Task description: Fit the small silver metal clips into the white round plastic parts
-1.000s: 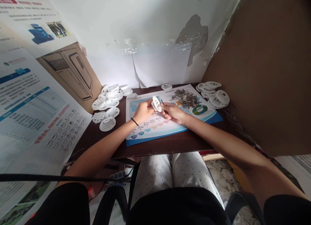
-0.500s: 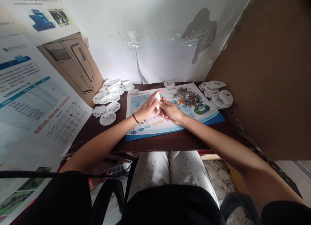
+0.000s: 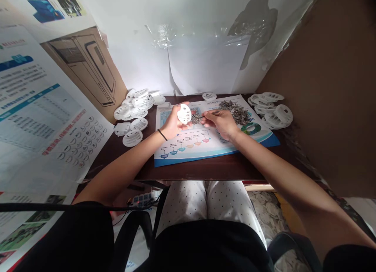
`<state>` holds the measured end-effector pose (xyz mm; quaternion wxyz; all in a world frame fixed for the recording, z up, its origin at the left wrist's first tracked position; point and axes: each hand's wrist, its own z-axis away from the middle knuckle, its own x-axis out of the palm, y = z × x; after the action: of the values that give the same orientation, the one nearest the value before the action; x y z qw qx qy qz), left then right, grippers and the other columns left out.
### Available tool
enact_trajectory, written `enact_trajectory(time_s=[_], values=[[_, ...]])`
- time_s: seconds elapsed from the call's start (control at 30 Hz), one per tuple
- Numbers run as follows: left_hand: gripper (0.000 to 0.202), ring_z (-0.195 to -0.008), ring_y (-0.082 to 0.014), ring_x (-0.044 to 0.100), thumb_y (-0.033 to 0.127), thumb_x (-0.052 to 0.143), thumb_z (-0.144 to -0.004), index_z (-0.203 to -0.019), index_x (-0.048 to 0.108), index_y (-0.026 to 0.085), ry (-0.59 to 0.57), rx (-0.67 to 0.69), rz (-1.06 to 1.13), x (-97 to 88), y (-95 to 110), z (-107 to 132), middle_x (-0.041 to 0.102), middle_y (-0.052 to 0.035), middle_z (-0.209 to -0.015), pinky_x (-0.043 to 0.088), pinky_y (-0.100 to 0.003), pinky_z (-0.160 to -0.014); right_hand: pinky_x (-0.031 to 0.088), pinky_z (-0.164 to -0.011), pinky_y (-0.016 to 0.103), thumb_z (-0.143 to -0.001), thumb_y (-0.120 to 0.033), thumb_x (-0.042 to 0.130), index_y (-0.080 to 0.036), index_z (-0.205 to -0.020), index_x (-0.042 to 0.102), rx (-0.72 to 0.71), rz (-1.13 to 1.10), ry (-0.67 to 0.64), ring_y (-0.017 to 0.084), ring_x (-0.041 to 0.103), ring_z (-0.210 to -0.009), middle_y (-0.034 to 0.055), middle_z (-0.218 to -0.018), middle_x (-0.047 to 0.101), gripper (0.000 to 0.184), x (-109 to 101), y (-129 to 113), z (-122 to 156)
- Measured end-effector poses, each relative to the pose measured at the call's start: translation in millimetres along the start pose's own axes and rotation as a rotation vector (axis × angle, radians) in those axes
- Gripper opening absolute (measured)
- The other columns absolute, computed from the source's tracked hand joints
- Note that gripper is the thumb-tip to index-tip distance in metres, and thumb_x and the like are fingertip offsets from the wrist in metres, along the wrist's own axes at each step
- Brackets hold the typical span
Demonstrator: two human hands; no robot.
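My left hand (image 3: 172,123) grips a white slotted plastic disc (image 3: 184,114) by its edge, the slotted face turned towards me. To the right of it, my right hand (image 3: 222,123) pinches a thin dark tool (image 3: 216,113) that looks like tweezers; its tip points left, apart from the disc. Between the hands lies a small heap of tiny metal pieces (image 3: 196,118) on the printed sheet (image 3: 188,154). A larger heap of grey metal pieces (image 3: 235,112) sits just beyond my right hand.
Several white discs are piled at the table's left (image 3: 132,138), with another pile of discs (image 3: 277,115) at the right. One single disc (image 3: 209,96) lies at the back. Cardboard (image 3: 320,87) and a papered wall (image 3: 202,68) enclose the dark table (image 3: 188,173).
My hands were together and have moved apart, the right one going right with the tool. The disc, edge-on before, has turned its slotted face towards me. The view has shifted slightly.
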<state>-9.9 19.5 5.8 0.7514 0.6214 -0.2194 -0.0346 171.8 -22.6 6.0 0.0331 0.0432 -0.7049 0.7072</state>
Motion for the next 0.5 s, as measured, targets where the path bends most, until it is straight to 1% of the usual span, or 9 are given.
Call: enact_trajectory(time_s=[0.07, 0.13, 0.2, 0.27, 0.33, 0.37, 0.43, 0.5], values=[[0.047, -0.050, -0.0111, 0.058, 0.046, 0.033, -0.090, -0.130, 0.044, 0.024, -0.001, 0.013, -0.015, 2.5, -2, 2, 0.068, -0.0054, -0.096, 0.032, -0.021, -0.042, 0.052, -0.064, 0.028, -0.077, -0.026, 0.069, -0.016, -0.079, 0.067, 0.055, -0.072, -0.031, 0.015, 0.065, -0.075, 0.0065, -0.082, 0.068, 0.010, 2, 2, 0], [0.045, -0.050, -0.0113, 0.058, 0.045, 0.032, -0.090, -0.127, 0.046, 0.023, -0.004, 0.011, -0.016, 4.3, -4, 3, 0.068, -0.0044, -0.093, 0.032, -0.020, -0.042, 0.051, -0.064, 0.029, -0.076, -0.025, 0.069, -0.017, -0.082, 0.067, 0.034, -0.041, -0.075, 0.015, 0.064, -0.075, 0.0060, -0.084, 0.068, 0.010, 3, 7, 0], [0.044, -0.050, -0.0116, 0.058, 0.045, 0.032, -0.090, -0.125, 0.047, 0.022, -0.008, 0.008, -0.016, 5.3, -5, 3, 0.067, -0.0041, -0.090, 0.030, -0.020, -0.041, 0.049, -0.064, 0.030, -0.078, -0.025, 0.066, -0.018, -0.091, 0.068, -0.072, 0.120, -0.104, 0.015, 0.061, -0.070, 0.0035, -0.077, 0.066, 0.015, 3, 13, -1], [0.045, -0.049, -0.0114, 0.058, 0.046, 0.033, -0.090, -0.124, 0.048, 0.021, -0.015, 0.009, -0.030, 5.9, -7, 4, 0.066, -0.0044, -0.089, 0.027, -0.020, -0.039, 0.047, -0.069, 0.032, -0.081, -0.023, 0.060, -0.018, -0.100, 0.068, -0.240, 0.379, -0.100, 0.015, 0.058, -0.069, 0.0019, -0.072, 0.063, 0.021, 2, 19, -3], [0.045, -0.049, -0.0108, 0.058, 0.046, 0.032, -0.091, -0.123, 0.048, 0.020, -0.024, 0.010, -0.052, 6.6, -8, 4, 0.066, -0.0050, -0.091, 0.028, -0.020, -0.040, 0.045, -0.077, 0.035, -0.085, -0.019, 0.052, -0.018, -0.101, 0.069, -0.409, 0.620, -0.084, 0.018, 0.057, -0.076, 0.0042, -0.077, 0.062, 0.023, 2, 25, -4], [0.045, -0.050, -0.0106, 0.058, 0.047, 0.031, -0.091, -0.123, 0.049, 0.020, -0.029, 0.012, -0.062, 7.2, -8, 5, 0.067, -0.0053, -0.092, 0.028, -0.020, -0.040, 0.044, -0.080, 0.036, -0.086, -0.018, 0.048, -0.018, -0.100, 0.069, -0.479, 0.704, -0.070, 0.019, 0.057, -0.081, 0.0060, -0.082, 0.062, 0.025, 3, 28, -5], [0.046, -0.052, -0.0109, 0.060, 0.047, 0.028, -0.093, -0.124, 0.048, 0.021, -0.032, 0.018, -0.078, 8.9, -8, 6, 0.067, -0.0057, -0.097, 0.030, -0.020, -0.040, 0.043, -0.082, 0.036, -0.090, -0.019, 0.042, -0.018, -0.099, 0.068, -0.566, 0.811, -0.054, 0.021, 0.055, -0.087, 0.0088, -0.087, 0.060, 0.028, 3, 32, -5], [0.047, -0.056, -0.0126, 0.063, 0.048, 0.025, -0.094, -0.126, 0.047, 0.020, -0.024, 0.017, -0.086, 10.8, -8, 7, 0.067, -0.0062, -0.098, 0.034, -0.020, -0.042, 0.041, -0.076, 0.035, -0.092, -0.021, 0.039, -0.017, -0.097, 0.067, -0.571, 0.894, -0.040, 0.021, 0.054, -0.081, 0.0095, -0.085, 0.059, 0.029, 4, 36, -4]])
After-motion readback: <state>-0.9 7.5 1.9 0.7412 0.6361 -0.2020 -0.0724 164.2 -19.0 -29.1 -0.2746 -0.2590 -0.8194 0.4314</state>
